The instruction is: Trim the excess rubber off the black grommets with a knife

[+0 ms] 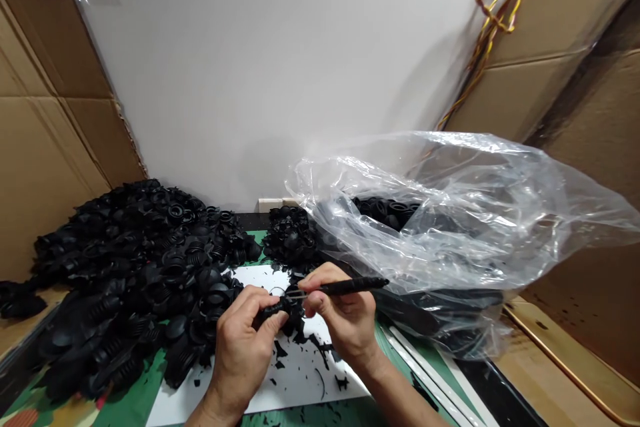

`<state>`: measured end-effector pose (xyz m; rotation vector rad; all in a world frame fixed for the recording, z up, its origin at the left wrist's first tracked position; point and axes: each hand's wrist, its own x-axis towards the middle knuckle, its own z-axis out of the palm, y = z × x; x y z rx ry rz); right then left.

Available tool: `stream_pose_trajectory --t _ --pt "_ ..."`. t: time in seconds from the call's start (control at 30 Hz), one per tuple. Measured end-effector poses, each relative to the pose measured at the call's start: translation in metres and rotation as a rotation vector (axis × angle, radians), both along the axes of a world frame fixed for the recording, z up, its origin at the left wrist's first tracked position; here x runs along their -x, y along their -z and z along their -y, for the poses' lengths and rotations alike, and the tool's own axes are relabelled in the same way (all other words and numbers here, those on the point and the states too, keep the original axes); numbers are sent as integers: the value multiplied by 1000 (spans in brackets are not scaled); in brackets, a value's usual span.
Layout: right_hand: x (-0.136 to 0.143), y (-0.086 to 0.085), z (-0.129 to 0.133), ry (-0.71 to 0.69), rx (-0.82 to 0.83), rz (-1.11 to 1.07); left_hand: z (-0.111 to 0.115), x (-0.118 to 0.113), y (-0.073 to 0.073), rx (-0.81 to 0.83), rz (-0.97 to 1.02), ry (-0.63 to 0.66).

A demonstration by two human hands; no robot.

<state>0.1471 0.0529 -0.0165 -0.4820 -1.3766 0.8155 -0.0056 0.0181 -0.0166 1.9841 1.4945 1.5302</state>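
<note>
My left hand is closed around a small black rubber part, pinched between thumb and fingers over the white sheet. In my right hand is a slim pen-like tool with a black wrapped handle, gripped near its front end. Its thin metal tip points left and meets the top of the rubber part; the exact kind of tip is too small to tell. Black trimmings lie scattered on the sheet below both hands.
A large heap of black ribbed rubber parts fills the left side. Behind my hands is a smaller black pile. On the right stands a clear plastic bag with black parts inside, near a gold phone. Cardboard flanks the area.
</note>
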Motion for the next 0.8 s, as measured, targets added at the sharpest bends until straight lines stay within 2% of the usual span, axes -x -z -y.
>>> stream_pose_trajectory --t 0.1,0.37,0.5,0.63,0.8 --pt "5 1 5 -108 37 -16 0 0 -1 26 -9 12" --pt "7 0 7 -123 58 5 -1 0 -1 16 -3 15" --pt "7 -2 8 -60 -1 73 -1 1 0 34 -1 16" --pt "8 -7 16 6 -144 227 1 0 -3 27 -6 26" --pt "1 -8 12 251 -440 454 2 -5 -4 8 -1 78"
